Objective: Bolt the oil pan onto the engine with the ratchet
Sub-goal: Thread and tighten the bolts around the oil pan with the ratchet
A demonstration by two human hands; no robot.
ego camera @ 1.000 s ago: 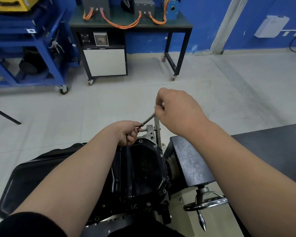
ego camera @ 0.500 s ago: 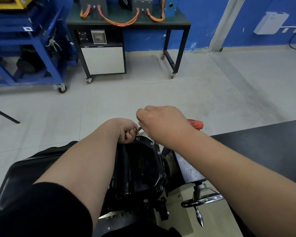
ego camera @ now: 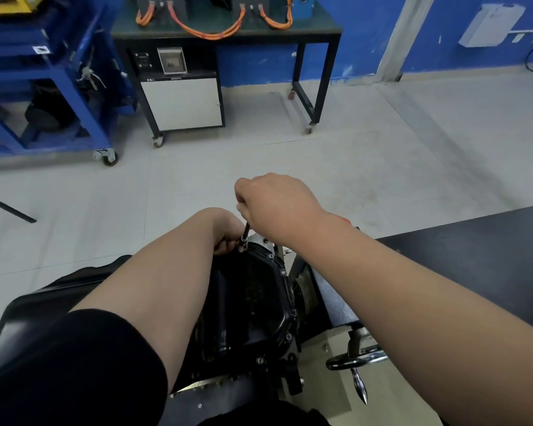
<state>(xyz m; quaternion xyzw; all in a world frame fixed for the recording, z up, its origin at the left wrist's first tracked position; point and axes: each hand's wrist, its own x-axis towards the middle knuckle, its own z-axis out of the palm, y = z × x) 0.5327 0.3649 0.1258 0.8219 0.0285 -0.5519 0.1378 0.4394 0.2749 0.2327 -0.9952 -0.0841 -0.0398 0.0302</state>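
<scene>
The black oil pan (ego camera: 253, 302) sits on the engine, with bolts along its flange, between my forearms. My right hand (ego camera: 277, 207) grips the ratchet from above; only its thin metal shaft and socket (ego camera: 245, 233) show below my fist, and a sliver of its red handle (ego camera: 345, 219) shows behind my wrist. The socket stands at the pan's far edge. My left hand (ego camera: 228, 230) curls around the socket end there, its fingertips hidden.
A black drip tray (ego camera: 43, 309) lies under the engine on the left. The engine stand's crank handle (ego camera: 356, 361) juts out at the lower right, beside a black table (ego camera: 474, 250). Across the floor stand a blue cart (ego camera: 43, 87) and a black bench (ego camera: 228, 35) with orange cables.
My right hand swung the ratchet handle from up-right down to the left, then rose so the shaft now stands more upright over the pan's far edge. My left hand stayed at the socket.
</scene>
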